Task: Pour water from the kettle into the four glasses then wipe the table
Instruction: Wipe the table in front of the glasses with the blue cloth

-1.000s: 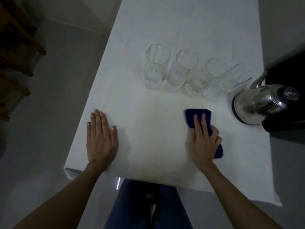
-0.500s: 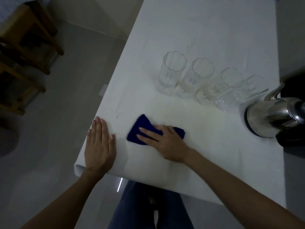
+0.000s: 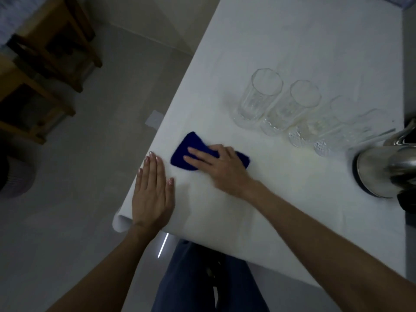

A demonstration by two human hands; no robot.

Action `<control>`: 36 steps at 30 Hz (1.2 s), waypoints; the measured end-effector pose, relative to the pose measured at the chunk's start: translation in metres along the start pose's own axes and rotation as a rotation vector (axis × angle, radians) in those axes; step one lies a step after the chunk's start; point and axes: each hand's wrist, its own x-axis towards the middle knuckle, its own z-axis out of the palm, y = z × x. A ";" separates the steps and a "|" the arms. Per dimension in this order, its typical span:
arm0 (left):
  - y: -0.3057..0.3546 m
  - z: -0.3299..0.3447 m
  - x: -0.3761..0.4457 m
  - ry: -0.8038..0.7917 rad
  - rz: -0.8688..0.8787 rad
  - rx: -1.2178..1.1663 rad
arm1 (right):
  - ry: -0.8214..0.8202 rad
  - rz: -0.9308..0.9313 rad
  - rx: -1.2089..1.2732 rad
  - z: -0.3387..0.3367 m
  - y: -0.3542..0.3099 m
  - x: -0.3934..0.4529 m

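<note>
- Nearest me, my left hand point(image 3: 153, 192) lies flat and spread at the table's point(image 3: 258, 233) near left corner, palm down on the white covering, holding nothing. The covering curls over the edge just beside the wrist, so if that hand lifts while I wipe, I judge the sheet could drag and bunch.
- Just beyond it, my right hand point(image 3: 221, 167) presses the blue cloth point(image 3: 184, 152) flat against the table, fingers extended rather than curled (a push-down contact, not a pinch). The cloth's left end sticks out past the fingertips, close to the left thumb but apart from it.
- Risk here: with only downward pressure, the cloth could slip out from under the palm on a fast stroke, or fold on itself and smear rather than lift the wet.
- Farther out and to the right, the four glasses point(image 3: 290, 109) stand in a slanting row, close together, well apart from the cloth. How much water each holds I cannot tell; the two on the right are blurred.
- A wide sweep toward them could knock one over, and packed this tightly one would likely take its neighbours with it.
- The kettle point(image 3: 387, 170) stands at the right edge, near the last glass; a stroke running that far could bump it too.
</note>
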 end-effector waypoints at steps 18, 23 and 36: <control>0.003 -0.004 0.000 0.009 0.016 -0.002 | 0.097 0.534 -0.104 -0.023 -0.046 -0.207; 0.004 -0.003 0.001 -0.002 0.002 -0.001 | 0.214 1.502 -0.092 -0.041 -0.013 -0.189; 0.002 -0.001 0.003 -0.004 0.000 0.039 | 0.019 0.127 -0.061 -0.014 -0.048 -0.197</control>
